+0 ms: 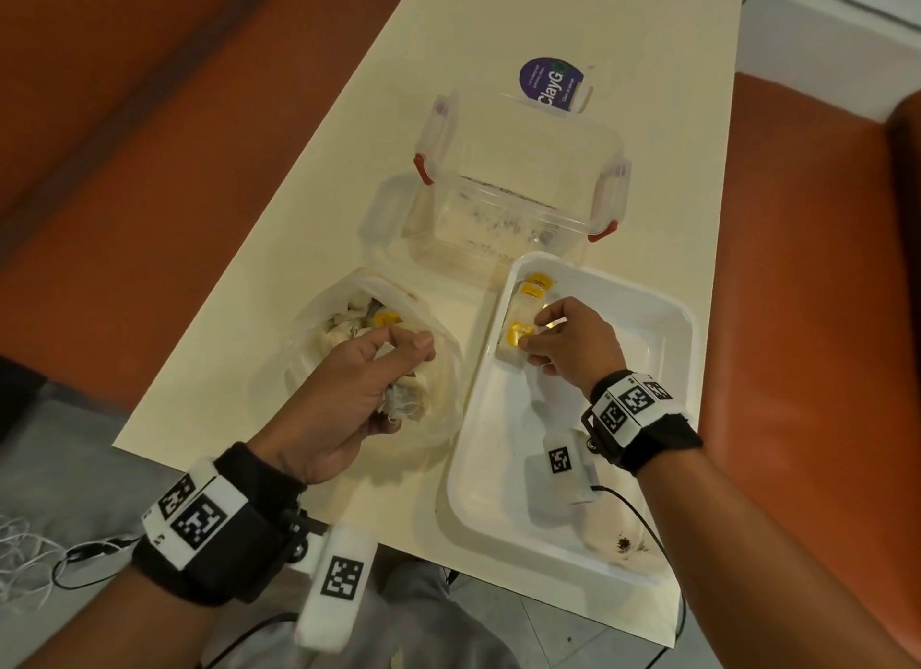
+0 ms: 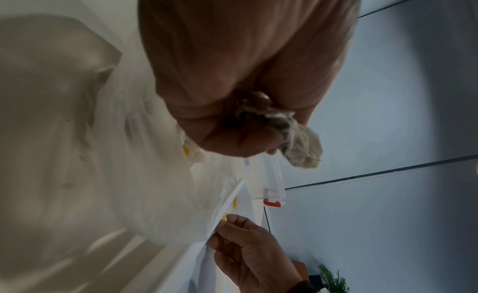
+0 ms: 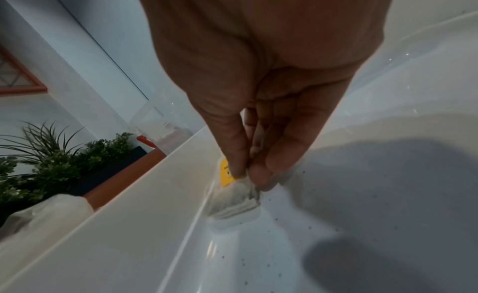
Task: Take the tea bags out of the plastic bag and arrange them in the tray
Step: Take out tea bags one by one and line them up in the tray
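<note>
Few tea bags [image 1: 531, 294] lined along tray [image 1: 668, 349] wall at 11 o'clock. Right hand [image 1: 568, 342] pinches tea bag [image 3: 234, 199] there; left hand [image 1: 349, 394] clutches bags above still-full plastic bag [image 1: 319, 329].

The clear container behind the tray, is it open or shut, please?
Open: the clear container has no lid on, and its red latches hang loose.

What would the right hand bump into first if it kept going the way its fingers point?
Probably the tea bag it pinches, pressing it onto the tray floor beside its left wall; the right hand points down there.
</note>
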Available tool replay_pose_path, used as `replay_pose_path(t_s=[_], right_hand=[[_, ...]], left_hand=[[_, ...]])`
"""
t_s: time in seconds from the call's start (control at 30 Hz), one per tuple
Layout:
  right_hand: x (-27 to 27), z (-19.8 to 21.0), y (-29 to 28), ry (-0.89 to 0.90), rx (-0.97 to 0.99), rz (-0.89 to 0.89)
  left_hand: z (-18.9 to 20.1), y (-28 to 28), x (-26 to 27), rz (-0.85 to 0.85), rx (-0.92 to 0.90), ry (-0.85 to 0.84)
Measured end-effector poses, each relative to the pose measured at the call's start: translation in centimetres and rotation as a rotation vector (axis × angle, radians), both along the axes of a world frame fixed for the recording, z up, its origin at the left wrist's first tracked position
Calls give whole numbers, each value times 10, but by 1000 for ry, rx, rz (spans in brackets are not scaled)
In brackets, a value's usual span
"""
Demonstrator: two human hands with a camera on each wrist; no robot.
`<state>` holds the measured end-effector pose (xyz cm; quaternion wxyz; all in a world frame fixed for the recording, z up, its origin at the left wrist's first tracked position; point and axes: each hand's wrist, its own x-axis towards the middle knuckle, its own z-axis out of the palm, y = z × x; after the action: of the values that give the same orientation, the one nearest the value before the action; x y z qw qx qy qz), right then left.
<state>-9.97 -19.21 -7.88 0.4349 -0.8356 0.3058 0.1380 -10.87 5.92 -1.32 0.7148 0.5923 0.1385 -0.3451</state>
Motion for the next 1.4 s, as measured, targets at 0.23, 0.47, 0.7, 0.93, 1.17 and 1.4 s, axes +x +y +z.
replay_pose_path(t_s=[0.23,0.47,0.7,0.93,1.17,1.4], right_hand=[[-1,-2,3,-24,8,-36],[-3,9,6,-53,-39,-10],[-35,76,46,-264,260,76],[-47,92,65,-344,372,129],[-50,101,38,-420,417,307],[-49,105,28,-419,401,421]], left_hand=[[-1,1,0,7,-21,10],[2,-4,3,123,-178,166],[4,-20,15,268,-268,274],[5,-34,11,120,-236,185],[5,-29,7,-8,-165,248],[13,-29,5,-243,-224,249]])
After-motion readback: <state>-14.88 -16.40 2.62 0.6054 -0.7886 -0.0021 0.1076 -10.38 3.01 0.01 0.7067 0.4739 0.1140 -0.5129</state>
